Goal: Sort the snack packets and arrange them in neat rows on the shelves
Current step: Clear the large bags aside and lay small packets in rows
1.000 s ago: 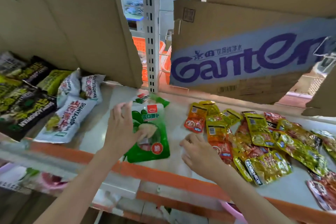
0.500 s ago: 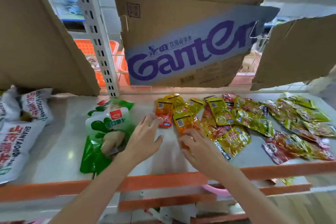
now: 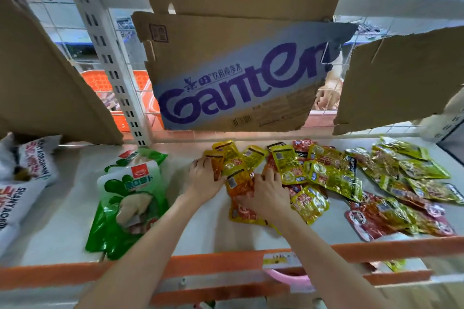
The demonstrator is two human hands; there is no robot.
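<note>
On white shelf with orange front edge: loose pile of yellow and red snack packets at center-right. Left hand fingers curled onto orange-yellow packet at pile's left end. Right hand fingers bent, pressing on orange packets; actual grip unclear. Green packet lying apart at left.

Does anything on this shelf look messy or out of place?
Yes. The small yellow and red snack packets lie in a loose, overlapping heap across the shelf, not in rows. Both hands, left hand and right hand, are on them. Torn cardboard hangs crookedly behind.
</note>
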